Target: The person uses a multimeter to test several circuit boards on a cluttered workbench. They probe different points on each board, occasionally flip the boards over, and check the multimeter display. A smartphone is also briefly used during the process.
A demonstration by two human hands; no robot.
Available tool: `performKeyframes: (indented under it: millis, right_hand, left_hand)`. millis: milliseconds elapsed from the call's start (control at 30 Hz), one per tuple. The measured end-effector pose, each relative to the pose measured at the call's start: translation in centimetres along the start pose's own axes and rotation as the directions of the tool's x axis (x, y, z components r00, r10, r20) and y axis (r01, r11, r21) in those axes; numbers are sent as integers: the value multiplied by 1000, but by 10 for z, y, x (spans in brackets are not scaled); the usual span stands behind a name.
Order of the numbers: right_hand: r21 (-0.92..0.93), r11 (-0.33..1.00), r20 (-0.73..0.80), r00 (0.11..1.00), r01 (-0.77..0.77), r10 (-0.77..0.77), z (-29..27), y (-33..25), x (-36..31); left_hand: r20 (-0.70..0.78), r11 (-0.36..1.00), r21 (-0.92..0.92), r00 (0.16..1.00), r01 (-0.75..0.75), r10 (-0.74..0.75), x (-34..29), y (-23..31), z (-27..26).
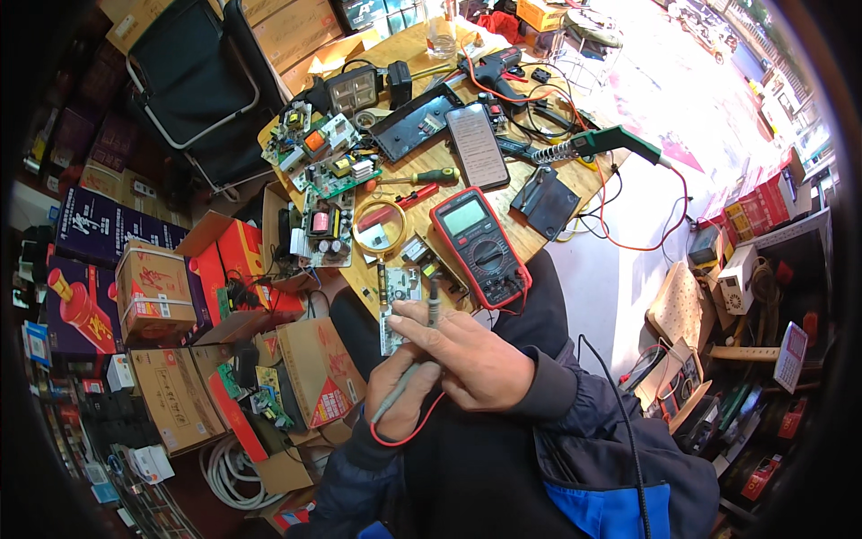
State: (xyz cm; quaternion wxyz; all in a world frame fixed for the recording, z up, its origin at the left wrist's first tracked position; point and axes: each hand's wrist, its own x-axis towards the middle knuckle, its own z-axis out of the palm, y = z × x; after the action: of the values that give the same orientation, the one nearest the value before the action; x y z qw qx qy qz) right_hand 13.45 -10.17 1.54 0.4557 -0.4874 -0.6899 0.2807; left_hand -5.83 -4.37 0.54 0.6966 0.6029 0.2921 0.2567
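Note:
My left hand [401, 400] is closed at the near edge of a small white circuit board [400, 286]. A grey test probe [395, 393] with a red lead lies across it, under its thumb. My right hand [476, 359] reaches over the left with its fingers bent above the board. A grey-brown cylindrical probe [434, 304] stands up from between its fingers; its tip is hidden. Beyond my hands, a red and grey multimeter [485, 247] lies on the table, its display unreadable. A narrow board with components [434, 268] lies beside the white one.
The wooden table [422, 169] holds several circuit boards [332, 175], a magnifier [381, 225], a screwdriver [422, 177], a phone [477, 146], a black tray [417, 121], a soldering iron [611, 141] and a glue gun [494, 74]. Cardboard boxes [157, 292] stand left, beside a black chair [193, 81].

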Motion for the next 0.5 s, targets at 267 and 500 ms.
performKeyframes:
  millis: [267,500]
  right_hand:
    - [15,1000,54,999,-8,7,-29,-15,7]
    - [-253,966,-725,650,54,-226,-148,-59,-4]
  left_hand:
    - [-65,979,-185,993,88,-101,0,2,0]
    - [5,926,-358,992,121,-127,-15,-7,11]
